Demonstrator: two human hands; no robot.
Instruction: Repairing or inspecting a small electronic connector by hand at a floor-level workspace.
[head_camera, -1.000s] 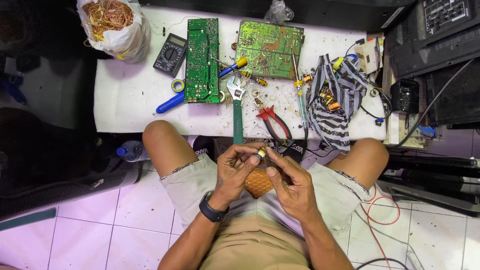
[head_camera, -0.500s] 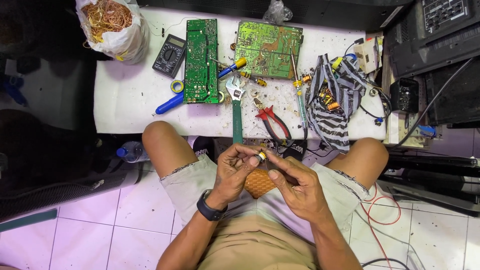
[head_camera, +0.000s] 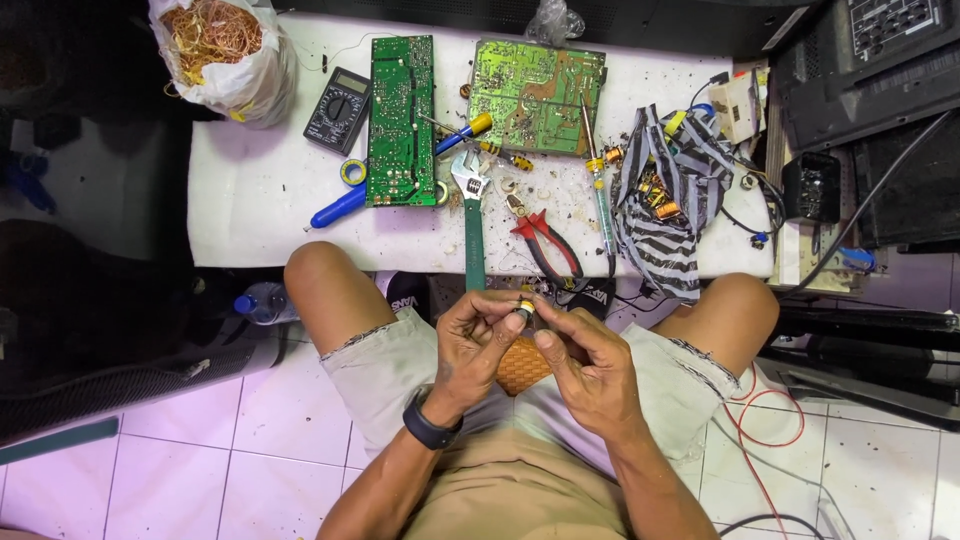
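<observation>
Both hands, left hand (head_camera: 480, 335) and right hand (head_camera: 585, 365), pinch a small coil part (head_camera: 525, 306) over the lap, mid-work, circuit boards (head_camera: 402, 118) and pliers (head_camera: 545, 240) waiting on the table (head_camera: 250, 200).

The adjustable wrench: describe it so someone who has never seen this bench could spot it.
On the white table, look between the two green circuit boards. The adjustable wrench lies there, steel head up, its long green handle reaching the table's near edge, left of the red-handled pliers.
</observation>
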